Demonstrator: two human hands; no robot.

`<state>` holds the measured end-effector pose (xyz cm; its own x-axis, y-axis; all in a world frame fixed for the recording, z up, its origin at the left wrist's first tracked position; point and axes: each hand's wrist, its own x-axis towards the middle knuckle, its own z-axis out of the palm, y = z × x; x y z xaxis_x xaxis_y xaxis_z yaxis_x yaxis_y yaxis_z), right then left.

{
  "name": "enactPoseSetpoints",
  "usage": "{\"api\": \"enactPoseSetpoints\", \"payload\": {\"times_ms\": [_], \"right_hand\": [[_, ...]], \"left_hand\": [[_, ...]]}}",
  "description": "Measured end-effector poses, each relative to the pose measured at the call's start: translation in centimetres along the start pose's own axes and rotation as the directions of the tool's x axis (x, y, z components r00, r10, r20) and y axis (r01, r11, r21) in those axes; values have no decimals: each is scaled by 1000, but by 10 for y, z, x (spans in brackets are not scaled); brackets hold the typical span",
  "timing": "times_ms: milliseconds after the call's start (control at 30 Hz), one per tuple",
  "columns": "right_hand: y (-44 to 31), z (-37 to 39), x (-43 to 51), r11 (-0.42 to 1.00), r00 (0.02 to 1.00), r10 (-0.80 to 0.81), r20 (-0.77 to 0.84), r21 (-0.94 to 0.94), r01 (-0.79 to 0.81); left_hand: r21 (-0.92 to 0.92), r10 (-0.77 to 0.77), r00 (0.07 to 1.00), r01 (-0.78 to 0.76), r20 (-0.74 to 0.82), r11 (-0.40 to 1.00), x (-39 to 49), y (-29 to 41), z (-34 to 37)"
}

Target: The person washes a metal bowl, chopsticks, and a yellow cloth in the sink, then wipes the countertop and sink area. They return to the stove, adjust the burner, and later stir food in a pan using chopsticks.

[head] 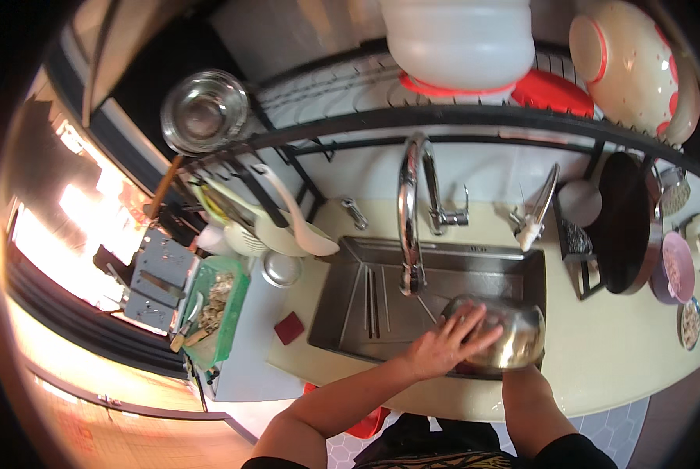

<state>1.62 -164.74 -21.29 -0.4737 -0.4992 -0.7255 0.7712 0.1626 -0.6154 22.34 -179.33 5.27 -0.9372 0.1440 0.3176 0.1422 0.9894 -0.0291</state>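
Observation:
A shiny metal bowl (pixel 517 340) is tilted on its side over the right end of the stainless steel sink (pixel 350 275). Spread fingers of my left hand (pixel 452 343) lie flat against the bowl, not wrapped around it. From the front edge my right forearm (pixel 525 390) reaches up behind the bowl, which hides the hand holding it. An arched chrome faucet (pixel 408 217) stands over the sink, and no stream of water is plain to see. Several chopsticks (pixel 373 302) lie on the sink's bottom, left of the bowl.
A black dish rack (pixel 443 117) spans above, carrying a white container (pixel 458 44) and a spotted bowl (pixel 625 64). Ladles (pixel 297 223) hang at left. A green basket (pixel 232 311), dark red cloth (pixel 289 328) and metal lid (pixel 281 268) lie left; a black pan (pixel 622 223) and purple bowl (pixel 678 267) right.

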Motion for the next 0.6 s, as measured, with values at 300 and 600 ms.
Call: {"api": "enactPoseSetpoints", "payload": {"times_ms": [300,600], "right_hand": [[20,-24,-22,560,987,-137,-84,-829,7],[30,-36,-23,-93,987,-160,20,-996,5]], "left_hand": [[151,398,904,-376,-154,914,-2,12,-102],[303,444,893,-403,-79,864,-6,36,-112]]}}
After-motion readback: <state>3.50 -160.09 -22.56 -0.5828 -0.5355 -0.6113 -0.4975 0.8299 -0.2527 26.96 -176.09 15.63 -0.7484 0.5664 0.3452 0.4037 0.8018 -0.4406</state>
